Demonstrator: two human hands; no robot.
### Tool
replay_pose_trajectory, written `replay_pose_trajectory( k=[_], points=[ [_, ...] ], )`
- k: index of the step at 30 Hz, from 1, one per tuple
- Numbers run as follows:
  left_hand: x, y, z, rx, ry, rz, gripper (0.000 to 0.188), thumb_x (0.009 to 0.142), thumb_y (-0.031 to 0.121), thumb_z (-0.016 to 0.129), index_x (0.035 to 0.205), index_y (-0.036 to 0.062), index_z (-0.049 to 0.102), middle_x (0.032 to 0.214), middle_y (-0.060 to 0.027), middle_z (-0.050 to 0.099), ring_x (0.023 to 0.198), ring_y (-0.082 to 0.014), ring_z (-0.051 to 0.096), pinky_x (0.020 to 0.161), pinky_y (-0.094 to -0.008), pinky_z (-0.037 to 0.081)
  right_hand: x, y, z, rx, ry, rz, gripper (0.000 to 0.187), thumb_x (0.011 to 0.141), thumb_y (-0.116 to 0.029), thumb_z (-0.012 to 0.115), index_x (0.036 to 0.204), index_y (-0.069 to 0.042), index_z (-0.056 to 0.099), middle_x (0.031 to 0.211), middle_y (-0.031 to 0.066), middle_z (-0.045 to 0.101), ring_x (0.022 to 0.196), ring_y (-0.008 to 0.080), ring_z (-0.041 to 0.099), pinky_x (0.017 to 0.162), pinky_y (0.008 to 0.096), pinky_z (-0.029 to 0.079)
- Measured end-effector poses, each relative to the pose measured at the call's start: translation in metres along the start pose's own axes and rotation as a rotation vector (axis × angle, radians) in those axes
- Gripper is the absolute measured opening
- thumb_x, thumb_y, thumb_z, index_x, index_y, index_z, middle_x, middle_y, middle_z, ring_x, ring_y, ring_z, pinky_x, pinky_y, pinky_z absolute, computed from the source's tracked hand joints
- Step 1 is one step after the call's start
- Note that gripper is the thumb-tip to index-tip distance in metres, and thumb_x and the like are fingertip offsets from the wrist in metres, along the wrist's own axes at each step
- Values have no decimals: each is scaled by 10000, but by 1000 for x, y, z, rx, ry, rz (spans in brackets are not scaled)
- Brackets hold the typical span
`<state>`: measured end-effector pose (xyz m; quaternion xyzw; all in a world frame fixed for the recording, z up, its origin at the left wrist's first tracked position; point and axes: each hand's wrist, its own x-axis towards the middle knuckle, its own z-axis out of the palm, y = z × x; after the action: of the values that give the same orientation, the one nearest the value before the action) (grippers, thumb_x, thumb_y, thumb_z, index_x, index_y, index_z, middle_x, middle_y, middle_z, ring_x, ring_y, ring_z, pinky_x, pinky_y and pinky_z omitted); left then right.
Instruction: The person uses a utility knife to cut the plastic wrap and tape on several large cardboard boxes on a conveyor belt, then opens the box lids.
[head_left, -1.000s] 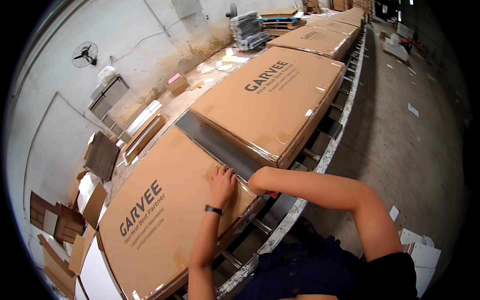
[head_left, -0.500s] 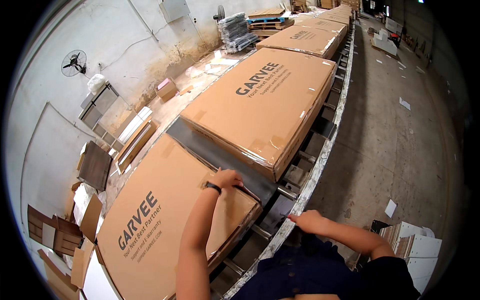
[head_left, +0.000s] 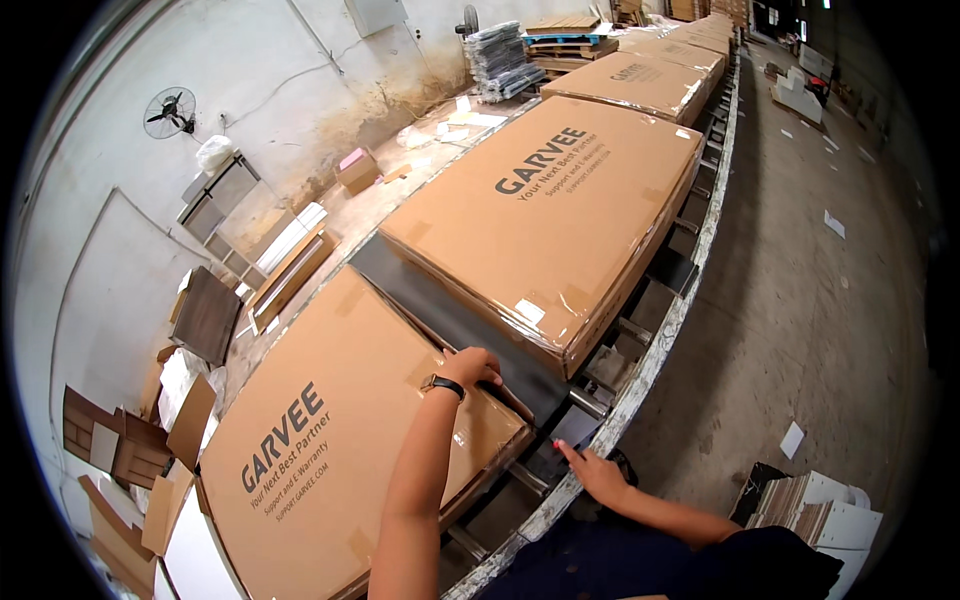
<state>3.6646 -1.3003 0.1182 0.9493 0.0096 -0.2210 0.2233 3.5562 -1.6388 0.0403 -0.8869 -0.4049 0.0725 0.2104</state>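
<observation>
Item: near flat carton (head_left: 340, 430), lying on roller conveyor (head_left: 640, 370), gap before next carton (head_left: 550, 210). Left hand (head_left: 470, 367) gripping its far edge, fingers curled over. Right hand (head_left: 590, 470) resting open on conveyor rail. Step, prob.: shoving carton fwd; needing firm, even push.

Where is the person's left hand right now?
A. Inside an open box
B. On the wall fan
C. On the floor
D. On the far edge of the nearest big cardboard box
D: the left hand rests on the far edge of the nearest cardboard box, by the gap.
</observation>
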Motion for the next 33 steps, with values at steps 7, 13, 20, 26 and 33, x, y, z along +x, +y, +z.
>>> replay_pose_trajectory(
  k=[7, 13, 20, 26, 33],
  points=[
    [5, 7, 21, 246, 176, 55, 360, 782, 534, 537, 950, 250, 682, 1118, -5, 579, 1185, -235, 428, 896, -743, 260, -60, 26, -18, 291, -229, 199, 562, 899, -226, 483, 1412, -194, 256, 816, 173, 578, 688, 380, 591, 607, 460, 483],
    [-3, 6, 20, 323, 256, -37, 500, 736, 601, 546, 1110, 279, 622, 1416, -93, 330, 1351, -310, 209, 953, -731, 183, -38, 38, -61, 504, -74, 188, 576, 890, -224, 513, 1403, -145, 263, 931, 167, 618, 733, 325, 620, 629, 419, 489],
    [3, 7, 26, 347, 352, -133, 710, 643, 671, 603, 1235, 285, 529, 1489, -150, 145, 1370, -383, 106, 960, -730, 153, 19, -1, -97, 1318, 50, -62, 627, 936, -110, 440, 1457, -217, 107, 850, 33, 546, 617, 90, 507, 529, 224, 427],
    [8, -13, 40, 286, 348, -268, 814, 592, 676, 664, 1292, 308, 472, 1496, -183, 74, 1373, -408, 44, 958, -738, 119, 79, -29, -183, 1746, -211, 3, 502, 954, -260, 434, 1410, -222, 228, 919, 45, 568, 686, 120, 576, 526, 260, 500],
    [25, -20, 49, 182, 392, -309, 795, 585, 670, 668, 1281, 331, 485, 1500, -177, 77, 1377, -399, 42, 970, -733, 101, 55, -41, -190, 2012, -652, 191, 517, 928, -199, 492, 1393, -255, 274, 1031, 44, 526, 734, 141, 543, 520, 227, 452]
  ],
)
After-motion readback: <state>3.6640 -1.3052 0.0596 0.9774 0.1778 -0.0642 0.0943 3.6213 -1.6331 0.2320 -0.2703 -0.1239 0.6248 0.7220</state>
